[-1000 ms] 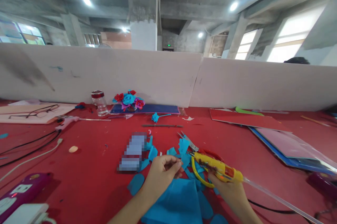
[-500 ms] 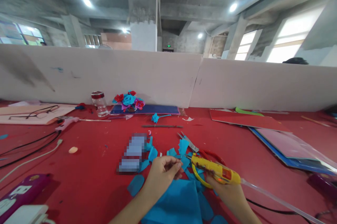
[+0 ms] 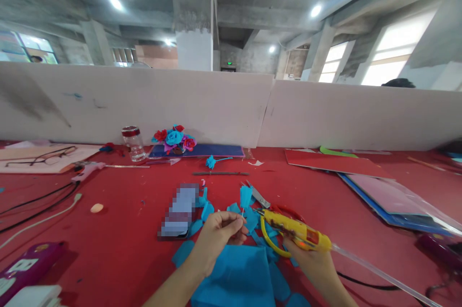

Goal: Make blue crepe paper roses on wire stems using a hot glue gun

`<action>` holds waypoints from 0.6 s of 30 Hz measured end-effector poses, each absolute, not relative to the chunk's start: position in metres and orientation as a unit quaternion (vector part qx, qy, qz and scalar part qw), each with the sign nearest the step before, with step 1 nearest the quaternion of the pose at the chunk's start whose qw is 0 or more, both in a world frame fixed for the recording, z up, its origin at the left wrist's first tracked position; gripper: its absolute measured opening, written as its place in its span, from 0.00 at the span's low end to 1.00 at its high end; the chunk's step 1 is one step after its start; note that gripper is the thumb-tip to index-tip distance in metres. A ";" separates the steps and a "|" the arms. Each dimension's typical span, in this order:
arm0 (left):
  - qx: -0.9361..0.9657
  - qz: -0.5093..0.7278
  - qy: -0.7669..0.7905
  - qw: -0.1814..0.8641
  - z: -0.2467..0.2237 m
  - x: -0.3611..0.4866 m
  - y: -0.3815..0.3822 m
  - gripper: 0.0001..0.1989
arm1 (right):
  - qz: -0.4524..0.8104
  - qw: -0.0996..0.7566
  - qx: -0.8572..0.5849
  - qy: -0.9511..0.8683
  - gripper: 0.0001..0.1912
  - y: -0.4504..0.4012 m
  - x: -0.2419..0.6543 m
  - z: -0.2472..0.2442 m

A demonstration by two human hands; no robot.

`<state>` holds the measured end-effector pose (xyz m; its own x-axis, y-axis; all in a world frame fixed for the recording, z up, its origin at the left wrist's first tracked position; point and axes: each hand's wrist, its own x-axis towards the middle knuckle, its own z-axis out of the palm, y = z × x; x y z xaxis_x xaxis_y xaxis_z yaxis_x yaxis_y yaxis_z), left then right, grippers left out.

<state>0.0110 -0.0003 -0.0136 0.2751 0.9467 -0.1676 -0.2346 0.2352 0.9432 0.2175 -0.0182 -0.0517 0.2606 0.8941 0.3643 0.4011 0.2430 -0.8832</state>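
Observation:
Between the fingertips of my left hand [image 3: 225, 230] is the thin stem of a small blue paper flower [image 3: 246, 197], held upright. My right hand [image 3: 306, 256] is wrapped round a yellow glue gun [image 3: 294, 227], its nozzle pointing left towards the flower stem, close to it. A clear glue stick [image 3: 375, 271] sticks out of the back of the gun. Below my hands lies a stack of blue paper [image 3: 236, 278], with loose blue petals [image 3: 279, 283] around it. Scissors [image 3: 267, 235] with red and yellow handles lie partly hidden behind the glue gun.
A phone [image 3: 178, 211] lies left of the petals. Farther back are a jar [image 3: 133, 143], a bunch of paper flowers [image 3: 175, 137], a single blue flower [image 3: 211, 161] and a dark stick [image 3: 220, 173]. Coloured sheets [image 3: 390, 196] lie at right, a pink glue gun [image 3: 88, 171] at left.
My left hand has turned the blue flower more upright, and its stem now shows above the fingertips. The glue gun's nozzle stays close to it. The whole view has shifted slightly.

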 end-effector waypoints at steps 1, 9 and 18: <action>0.435 0.441 0.412 0.668 -0.013 0.011 -0.001 0.17 | 0.226 0.545 -0.570 -0.572 0.07 -0.018 0.218 -0.051; 0.443 0.426 0.427 0.663 -0.011 0.012 -0.003 0.19 | 0.221 0.539 -0.581 -0.568 0.06 -0.019 0.217 -0.048; 0.441 0.427 0.421 0.668 -0.012 0.013 -0.003 0.18 | 0.242 0.532 -0.595 -0.552 0.05 -0.020 0.216 -0.046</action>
